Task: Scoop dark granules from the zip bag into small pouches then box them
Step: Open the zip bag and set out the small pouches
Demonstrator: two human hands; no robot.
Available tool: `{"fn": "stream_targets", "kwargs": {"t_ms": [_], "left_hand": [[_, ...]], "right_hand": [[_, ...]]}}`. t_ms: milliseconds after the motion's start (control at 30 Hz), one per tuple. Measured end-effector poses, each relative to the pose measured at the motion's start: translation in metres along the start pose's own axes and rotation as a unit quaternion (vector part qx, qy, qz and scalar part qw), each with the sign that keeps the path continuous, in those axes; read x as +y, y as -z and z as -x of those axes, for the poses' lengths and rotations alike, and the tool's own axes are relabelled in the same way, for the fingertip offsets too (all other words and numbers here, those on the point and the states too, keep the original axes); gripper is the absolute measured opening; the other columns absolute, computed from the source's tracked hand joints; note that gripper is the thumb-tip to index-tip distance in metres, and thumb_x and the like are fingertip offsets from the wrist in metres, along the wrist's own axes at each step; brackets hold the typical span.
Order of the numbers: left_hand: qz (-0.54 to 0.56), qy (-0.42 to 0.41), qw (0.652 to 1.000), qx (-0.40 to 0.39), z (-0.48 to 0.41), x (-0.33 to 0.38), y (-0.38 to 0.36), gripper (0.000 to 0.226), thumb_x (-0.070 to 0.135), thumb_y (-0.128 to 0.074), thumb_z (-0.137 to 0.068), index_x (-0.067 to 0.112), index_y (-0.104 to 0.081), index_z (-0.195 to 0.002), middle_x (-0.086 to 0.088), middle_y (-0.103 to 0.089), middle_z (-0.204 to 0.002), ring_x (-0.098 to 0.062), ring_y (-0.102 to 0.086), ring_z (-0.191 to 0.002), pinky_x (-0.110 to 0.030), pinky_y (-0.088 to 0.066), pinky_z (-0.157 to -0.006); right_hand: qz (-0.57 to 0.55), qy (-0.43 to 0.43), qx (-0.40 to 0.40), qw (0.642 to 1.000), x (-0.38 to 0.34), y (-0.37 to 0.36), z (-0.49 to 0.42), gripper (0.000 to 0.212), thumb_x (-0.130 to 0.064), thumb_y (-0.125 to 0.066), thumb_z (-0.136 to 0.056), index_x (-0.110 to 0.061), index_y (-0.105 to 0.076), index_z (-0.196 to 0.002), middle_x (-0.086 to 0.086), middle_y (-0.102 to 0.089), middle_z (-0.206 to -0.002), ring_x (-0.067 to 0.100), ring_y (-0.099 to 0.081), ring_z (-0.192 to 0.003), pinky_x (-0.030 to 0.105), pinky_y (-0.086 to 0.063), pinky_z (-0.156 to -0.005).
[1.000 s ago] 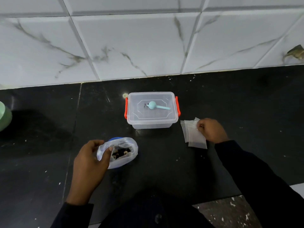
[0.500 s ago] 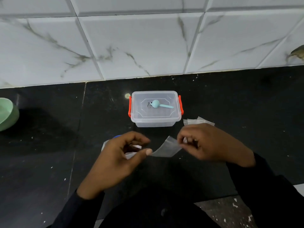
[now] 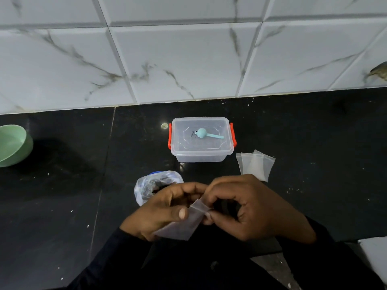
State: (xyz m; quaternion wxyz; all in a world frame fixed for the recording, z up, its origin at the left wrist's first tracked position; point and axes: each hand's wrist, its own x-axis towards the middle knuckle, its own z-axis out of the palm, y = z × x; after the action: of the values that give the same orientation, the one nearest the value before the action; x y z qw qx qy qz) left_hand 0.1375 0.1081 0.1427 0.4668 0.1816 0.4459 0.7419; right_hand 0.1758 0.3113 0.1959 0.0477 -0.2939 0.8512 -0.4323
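Our left hand (image 3: 162, 208) and right hand (image 3: 251, 208) pinching one small pouch (image 3: 184, 225) between them — zip bag (image 3: 146, 185) just behind, lidded box (image 3: 201, 139) beyond, spare pouches (image 3: 254, 165) on the dark surface (image 3: 62, 195).

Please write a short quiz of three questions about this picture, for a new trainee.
1. True or false: the scoop lies on the closed lid of the box.
2. What do the left hand and the right hand hold together? A) small pouch B) scoop C) green bowl
3. The spare pouches lie on which side of the box in the picture?

Key: 1 true; 2 A; 3 right.
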Motion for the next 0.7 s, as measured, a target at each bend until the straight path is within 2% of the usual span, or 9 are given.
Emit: {"fn": "stream_targets", "kwargs": {"t_ms": [100, 167, 233, 300, 367, 433, 467, 567, 700], "left_hand": [[0.024, 0.002, 1.000, 0.005, -0.001, 0.000, -0.004, 0.071, 0.036, -0.082, -0.074, -0.002, -0.055, -0.127, -0.017, -0.063, -0.115, -0.027, -0.062, -0.106, -0.036, -0.050, -0.091], [0.003, 0.009, 1.000, 0.013, -0.003, 0.000, -0.005, 0.078, 0.033, -0.083, -0.073, -0.010, -0.049, -0.128, -0.027, -0.058, -0.119, -0.036, -0.055, -0.112, -0.050, -0.044, -0.098], [-0.052, 0.006, 0.999, 0.006, -0.002, 0.001, -0.004, 0.075, 0.026, -0.081, -0.075, -0.014, -0.046, -0.127, -0.027, -0.056, -0.121, -0.038, -0.051, -0.115, -0.056, -0.037, -0.101], [-0.120, 0.005, 0.993, 0.010, -0.001, 0.002, -0.002, 0.058, 0.008, -0.077, -0.077, -0.006, -0.050, -0.126, -0.016, -0.063, -0.118, -0.032, -0.057, -0.112, -0.045, -0.044, -0.098], [-0.184, 0.004, 0.982, 0.041, 0.000, 0.004, -0.005, 0.056, -0.005, -0.075, -0.076, 0.002, -0.053, -0.127, -0.005, -0.067, -0.118, -0.020, -0.062, -0.112, -0.031, -0.050, -0.094], [-0.214, -0.021, 0.973, 0.089, 0.001, 0.002, -0.005, 0.053, 0.001, -0.078, -0.076, 0.009, -0.056, -0.124, -0.003, -0.068, -0.115, -0.015, -0.064, -0.108, -0.025, -0.050, -0.091], [-0.217, -0.032, 0.969, 0.114, 0.001, 0.001, -0.005, 0.047, 0.008, -0.078, -0.076, 0.012, -0.060, -0.119, -0.003, -0.070, -0.110, -0.013, -0.065, -0.104, -0.023, -0.051, -0.089], [-0.193, -0.047, 0.969, 0.146, 0.005, 0.000, -0.004, 0.029, 0.022, -0.077, -0.075, 0.016, -0.068, -0.102, 0.001, -0.071, -0.093, -0.009, -0.065, -0.090, -0.020, -0.051, -0.081], [-0.109, -0.063, 0.981, 0.147, 0.012, -0.006, -0.001, 0.040, 0.042, -0.080, -0.073, 0.015, -0.072, -0.101, -0.003, -0.070, -0.093, -0.014, -0.064, -0.088, -0.024, -0.051, -0.080]], "right_hand": [[0.006, -0.010, -0.029, 1.000, -0.002, 0.002, 0.002, 0.009, -0.010, -0.073, -0.079, -0.010, -0.067, -0.073, -0.002, -0.070, -0.086, 0.004, -0.065, -0.078, 0.028, -0.052, -0.066], [0.022, -0.014, -0.064, 0.998, -0.003, 0.004, 0.002, 0.012, -0.009, -0.073, -0.077, -0.012, -0.064, -0.069, -0.004, -0.069, -0.088, -0.001, -0.063, -0.079, 0.020, -0.050, -0.065], [0.030, -0.023, -0.092, 0.995, -0.003, 0.005, 0.001, 0.015, -0.008, -0.072, -0.077, -0.013, -0.061, -0.067, -0.010, -0.063, -0.081, 0.004, -0.059, -0.070, 0.022, -0.047, -0.060], [0.038, -0.028, -0.099, 0.994, -0.003, 0.006, 0.001, 0.016, -0.009, -0.071, -0.077, -0.015, -0.060, -0.067, -0.021, -0.058, -0.082, 0.005, -0.058, -0.070, 0.021, -0.045, -0.060], [0.046, -0.033, -0.096, 0.994, -0.004, 0.006, 0.001, 0.009, -0.016, -0.069, -0.078, -0.018, -0.063, -0.072, -0.030, -0.058, -0.102, 0.005, -0.064, -0.085, 0.024, -0.049, -0.067], [0.073, -0.031, -0.075, 0.994, -0.002, 0.004, 0.001, 0.003, -0.023, -0.067, -0.079, -0.021, -0.065, -0.078, -0.018, -0.059, -0.122, 0.004, -0.064, -0.098, 0.028, -0.051, -0.073], [0.094, -0.030, -0.066, 0.993, -0.002, 0.002, 0.001, 0.003, -0.025, -0.067, -0.080, -0.023, -0.066, -0.082, -0.015, -0.058, -0.126, 0.003, -0.062, -0.100, 0.027, -0.051, -0.075], [0.135, -0.039, -0.058, 0.988, -0.001, -0.001, -0.001, 0.012, -0.034, -0.063, -0.085, -0.029, -0.068, -0.095, -0.018, -0.056, -0.126, 0.001, -0.061, -0.098, 0.023, -0.052, -0.076], [0.133, -0.037, -0.042, 0.990, 0.001, -0.006, -0.001, 0.016, -0.037, -0.062, -0.087, -0.028, -0.071, -0.097, -0.018, -0.058, -0.117, 0.000, -0.060, -0.092, 0.018, -0.050, -0.074]]}}
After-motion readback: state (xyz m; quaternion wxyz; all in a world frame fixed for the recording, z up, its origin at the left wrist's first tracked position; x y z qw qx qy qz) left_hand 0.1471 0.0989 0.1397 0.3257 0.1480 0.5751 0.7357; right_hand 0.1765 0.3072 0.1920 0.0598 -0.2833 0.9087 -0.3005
